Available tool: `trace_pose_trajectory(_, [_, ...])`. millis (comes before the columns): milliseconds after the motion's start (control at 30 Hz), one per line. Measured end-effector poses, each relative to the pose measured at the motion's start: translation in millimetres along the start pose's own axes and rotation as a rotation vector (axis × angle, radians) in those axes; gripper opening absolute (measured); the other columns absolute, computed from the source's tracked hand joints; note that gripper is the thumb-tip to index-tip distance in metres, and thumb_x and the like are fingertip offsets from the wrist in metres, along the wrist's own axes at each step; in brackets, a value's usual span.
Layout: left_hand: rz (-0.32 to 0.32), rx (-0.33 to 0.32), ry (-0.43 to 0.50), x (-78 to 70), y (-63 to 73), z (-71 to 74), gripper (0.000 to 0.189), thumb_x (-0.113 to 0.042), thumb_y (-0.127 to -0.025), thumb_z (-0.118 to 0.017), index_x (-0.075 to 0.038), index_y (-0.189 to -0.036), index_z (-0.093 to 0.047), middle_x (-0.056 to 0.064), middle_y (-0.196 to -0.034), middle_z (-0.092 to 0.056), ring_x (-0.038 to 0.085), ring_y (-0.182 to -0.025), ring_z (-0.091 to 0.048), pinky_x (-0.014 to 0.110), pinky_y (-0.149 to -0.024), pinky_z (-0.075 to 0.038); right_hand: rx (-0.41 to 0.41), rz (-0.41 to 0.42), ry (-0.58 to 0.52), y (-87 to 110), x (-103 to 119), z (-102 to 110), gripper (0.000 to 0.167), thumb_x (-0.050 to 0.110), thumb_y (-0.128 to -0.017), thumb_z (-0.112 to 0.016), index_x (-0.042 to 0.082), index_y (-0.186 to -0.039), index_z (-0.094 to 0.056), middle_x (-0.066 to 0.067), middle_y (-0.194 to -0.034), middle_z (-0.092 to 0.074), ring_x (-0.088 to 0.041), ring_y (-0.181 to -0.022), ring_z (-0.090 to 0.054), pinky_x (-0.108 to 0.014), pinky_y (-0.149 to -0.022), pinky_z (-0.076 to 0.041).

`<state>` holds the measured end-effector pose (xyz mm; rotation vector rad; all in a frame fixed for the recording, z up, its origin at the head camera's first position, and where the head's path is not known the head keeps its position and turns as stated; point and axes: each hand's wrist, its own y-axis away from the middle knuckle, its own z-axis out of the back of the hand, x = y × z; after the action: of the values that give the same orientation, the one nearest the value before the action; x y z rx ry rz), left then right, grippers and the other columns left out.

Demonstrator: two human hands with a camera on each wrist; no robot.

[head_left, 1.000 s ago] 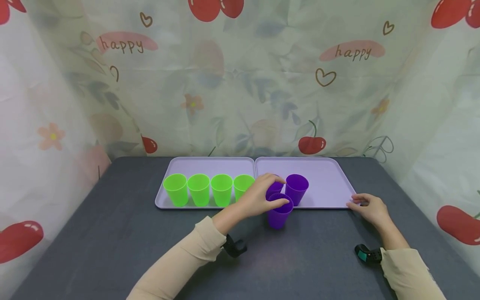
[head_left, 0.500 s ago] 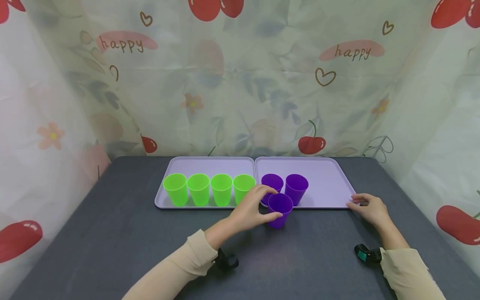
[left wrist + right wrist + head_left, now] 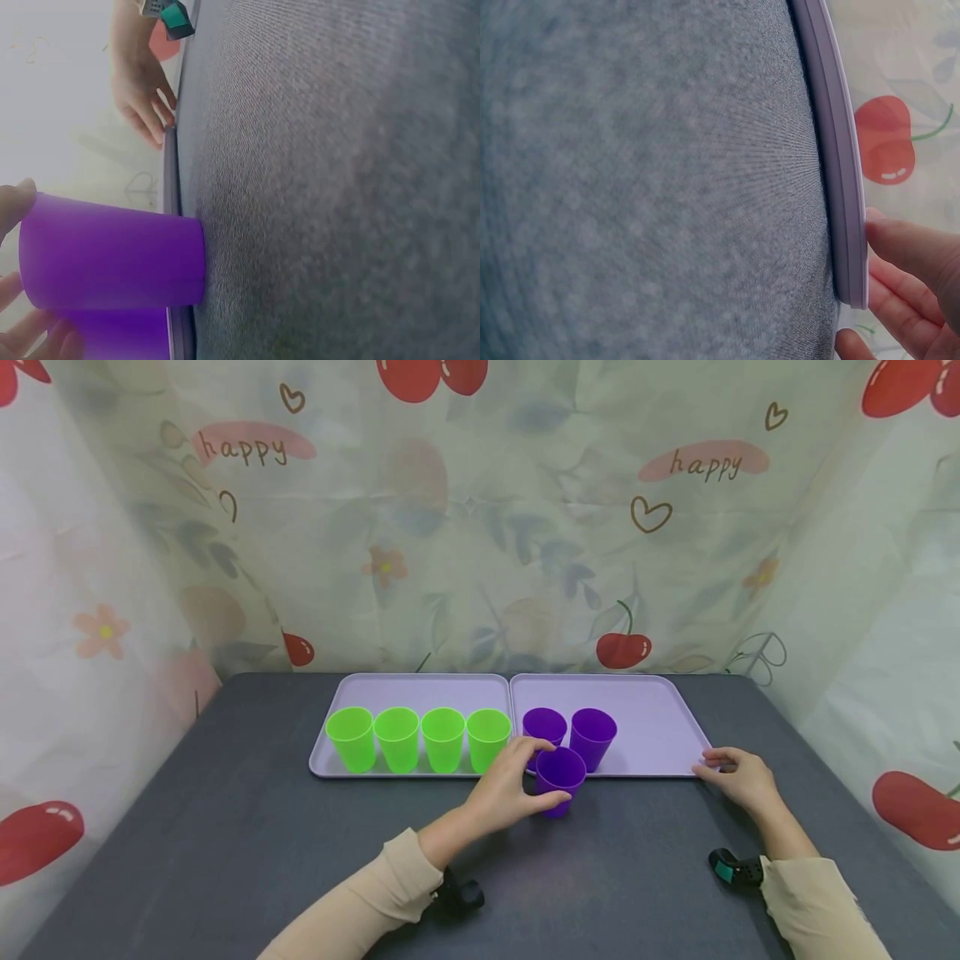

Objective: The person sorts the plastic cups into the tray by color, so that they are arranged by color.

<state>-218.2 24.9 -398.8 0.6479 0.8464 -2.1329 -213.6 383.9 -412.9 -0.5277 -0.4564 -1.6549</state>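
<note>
A purple cup (image 3: 560,770) stands upright on the dark table, close in front of the right-hand tray. My left hand (image 3: 504,789) curls round its left side, thumb in front and fingers behind. In the left wrist view, the thumb and fingers lie at the rim end of that purple cup (image 3: 112,255). Behind it, two more purple cups (image 3: 593,737) stand in the right lilac tray (image 3: 651,710). At that tray's front right corner, my right hand (image 3: 738,777) holds the edge; the right wrist view shows the thumb on the tray rim (image 3: 847,195).
Several green cups (image 3: 397,739) stand in a row along the front of the left lilac tray (image 3: 427,687). Both trays sit side by side on the dark table (image 3: 225,843). A patterned cloth (image 3: 480,543) closes off the back and sides.
My left hand has come back from the rear purple cup and lowered round the front one, which has stayed put. The right hand keeps its place at the tray corner.
</note>
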Motion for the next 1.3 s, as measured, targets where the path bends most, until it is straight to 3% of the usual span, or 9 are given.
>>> trace_pose_trajectory(200, [0.009,-0.021,-0.005,-1.1,-0.2,-3.3,0.057,-0.033,-0.076,-0.077,-0.009,-0.122,-0.052,0.006,-0.121,-0.056,0.016,-0.11,-0.053,0.027,-0.092,-0.048,-0.001,0.005,-0.001,0.8,-0.7,0.1,0.051,0.032,-0.089,-0.062,-0.011,-0.117,-0.055,-0.031,-0.114,-0.059,-0.043,-0.103,-0.057,-0.033,-0.071,-0.049])
trace_pose_trajectory(533, [0.043,-0.01,-0.005,-2.4,-0.3,-4.6,0.056,-0.033,-0.077,-0.076,-0.01,-0.122,-0.052,0.005,-0.121,-0.056,0.016,-0.109,-0.053,0.026,-0.091,-0.049,0.008,-0.001,0.002,1.2,-0.3,1.0,0.053,0.033,-0.089,-0.062,-0.01,-0.118,-0.054,-0.031,-0.115,-0.059,-0.043,-0.103,-0.056,-0.023,-0.066,-0.044])
trace_pose_trajectory(800, [0.033,-0.029,-0.013,-3.2,-1.3,-6.7,0.054,-0.033,-0.077,-0.075,-0.01,-0.121,-0.054,0.005,-0.119,-0.057,0.016,-0.108,-0.053,0.026,-0.09,-0.049,0.013,-0.01,-0.001,-0.2,-1.0,0.2,0.053,0.033,-0.089,-0.062,-0.01,-0.118,-0.054,-0.031,-0.117,-0.058,-0.044,-0.105,-0.055,-0.039,-0.075,-0.049])
trace_pose_trajectory(1067, [0.025,-0.044,-0.02,-5.2,-0.1,-7.0,0.051,-0.032,-0.078,-0.075,-0.01,-0.12,-0.054,0.005,-0.117,-0.058,0.017,-0.107,-0.054,0.026,-0.088,-0.049,0.007,-0.003,0.004,-0.7,-1.4,0.5,0.052,0.033,-0.088,-0.063,-0.01,-0.117,-0.055,-0.031,-0.115,-0.059,-0.042,-0.103,-0.057,-0.025,-0.067,-0.044])
trace_pose_trajectory(1300, [0.027,-0.04,0.0,-6.4,1.2,-5.2,0.051,-0.03,-0.078,-0.075,-0.01,-0.12,-0.054,0.005,-0.118,-0.057,0.016,-0.106,-0.054,0.025,-0.088,-0.05,-0.006,0.004,0.007,-0.8,-0.9,-0.2,0.051,0.031,-0.088,-0.063,-0.01,-0.116,-0.055,-0.031,-0.114,-0.06,-0.043,-0.103,-0.057,-0.024,-0.066,-0.044])
